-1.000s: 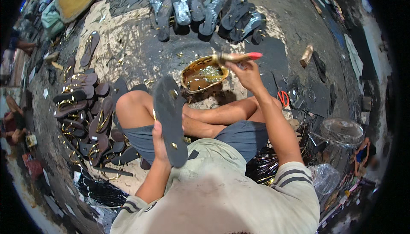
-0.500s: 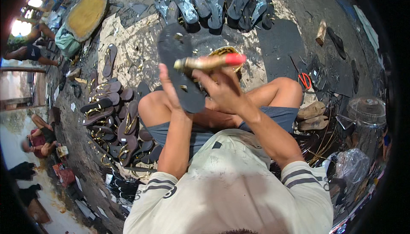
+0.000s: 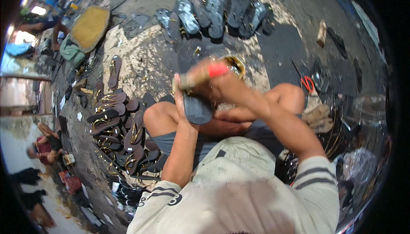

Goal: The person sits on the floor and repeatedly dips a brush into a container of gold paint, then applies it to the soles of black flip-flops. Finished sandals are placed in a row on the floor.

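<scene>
My left hand [image 3: 181, 101] grips a dark sandal sole [image 3: 198, 113] along its left edge, holding it up over my crossed legs. Small gold-coloured strap fittings poke from the sole near its upper end. My right hand [image 3: 226, 89] is closed around a brush [image 3: 197, 78] with a wooden handle and a red end. The brush lies across the middle of the sole, its pale tip by the left edge. Motion blurs the right fingers and the brush. Just beyond the right hand stands a round pot [image 3: 242, 68] with a yellowish, smeared rim, partly hidden.
Several soles [image 3: 215, 16] lie in a row at the far side, some shiny on top. A heap of gold-strapped sandals [image 3: 115, 123] is at my left. Red-handled scissors [image 3: 307, 83], wooden foot forms [image 3: 317, 118] and a wire fan guard [image 3: 369, 110] are at right. People sit at far left.
The brush has come lower across the sole, and my right hand now wraps over its handle. The sole has shifted slightly right and nearer to me; the whole view has also moved a little.
</scene>
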`<state>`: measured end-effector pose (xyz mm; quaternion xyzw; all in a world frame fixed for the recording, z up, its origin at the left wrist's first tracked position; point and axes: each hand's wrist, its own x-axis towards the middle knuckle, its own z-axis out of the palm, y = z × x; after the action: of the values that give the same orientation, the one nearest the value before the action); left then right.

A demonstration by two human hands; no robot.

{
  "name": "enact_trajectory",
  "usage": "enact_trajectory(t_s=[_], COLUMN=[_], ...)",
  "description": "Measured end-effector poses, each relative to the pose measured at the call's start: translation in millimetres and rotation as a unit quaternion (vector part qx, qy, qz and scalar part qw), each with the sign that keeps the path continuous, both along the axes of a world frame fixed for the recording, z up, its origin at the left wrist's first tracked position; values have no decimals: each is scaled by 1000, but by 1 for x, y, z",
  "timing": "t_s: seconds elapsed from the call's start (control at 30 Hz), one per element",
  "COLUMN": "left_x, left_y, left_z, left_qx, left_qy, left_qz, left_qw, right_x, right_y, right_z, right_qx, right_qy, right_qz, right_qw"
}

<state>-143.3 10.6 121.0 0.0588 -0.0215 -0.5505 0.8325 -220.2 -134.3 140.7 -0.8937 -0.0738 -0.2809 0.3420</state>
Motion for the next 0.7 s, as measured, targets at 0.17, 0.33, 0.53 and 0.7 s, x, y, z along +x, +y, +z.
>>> enact_trajectory(t_s=[0.17, 0.33, 0.53, 0.7], left_x=[14, -69, -57, 12], left_y=[-17, -96, -267, -218], left_z=[-2, -65, -79, -15], left_qx=[83, 289, 307, 236], left_qy=[-59, -107, -177, -566], left_qz=[-59, -140, -117, -29], left_qw=[993, 941, 928, 790], right_x=[-69, -175, -194, -189], right_y=[10, 2, -65, -64], right_z=[6, 14, 63, 46], right_qx=[165, 442, 460, 464], right_qy=[62, 111, -221, -107], right_qz=[-26, -246, -244, -347], right_qw=[984, 855, 824, 808])
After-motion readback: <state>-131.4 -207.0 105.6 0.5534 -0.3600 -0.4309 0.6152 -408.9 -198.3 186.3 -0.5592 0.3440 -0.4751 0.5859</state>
